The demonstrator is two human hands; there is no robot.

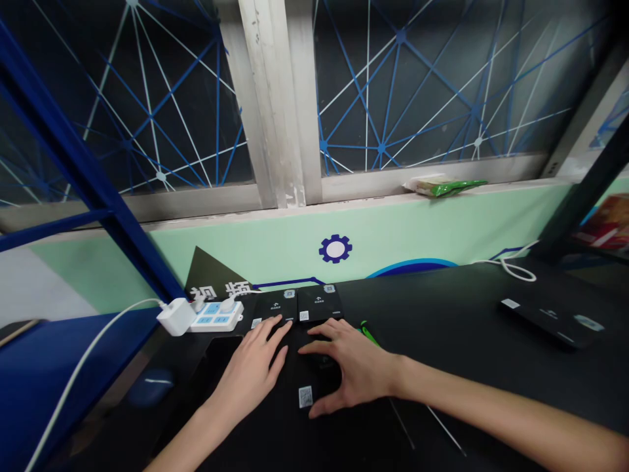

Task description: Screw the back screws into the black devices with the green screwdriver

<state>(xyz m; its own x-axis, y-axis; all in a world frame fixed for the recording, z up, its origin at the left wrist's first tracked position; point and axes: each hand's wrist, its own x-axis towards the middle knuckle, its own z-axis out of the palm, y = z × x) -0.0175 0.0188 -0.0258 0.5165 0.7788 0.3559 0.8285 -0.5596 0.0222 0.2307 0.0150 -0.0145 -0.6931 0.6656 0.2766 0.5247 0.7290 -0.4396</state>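
Note:
My left hand (pixel 260 360) lies palm down with its fingers stretched out. Its fingertips reach the near edge of a flat black box (pixel 275 303) with pale stickers. Beside that box, on its right, lies a similar flat black box (pixel 319 301). My right hand (pixel 351 364) is curved around another black box with a QR sticker (pixel 305 396), the thumb by its near side and the fingers towards its far side. Much of this box is hidden under the hand. Behind the right wrist shows part of a bright green item (pixel 368 333).
A white power strip (pixel 216 316) with plugs and a white cable stands at the left. A dark phone-like slab (pixel 221 354) lies beside my left hand, with a blue mouse-shaped object (pixel 150 387) further left. Another black box (pixel 550 321) lies far right. A green packet (pixel 445 186) rests on the sill.

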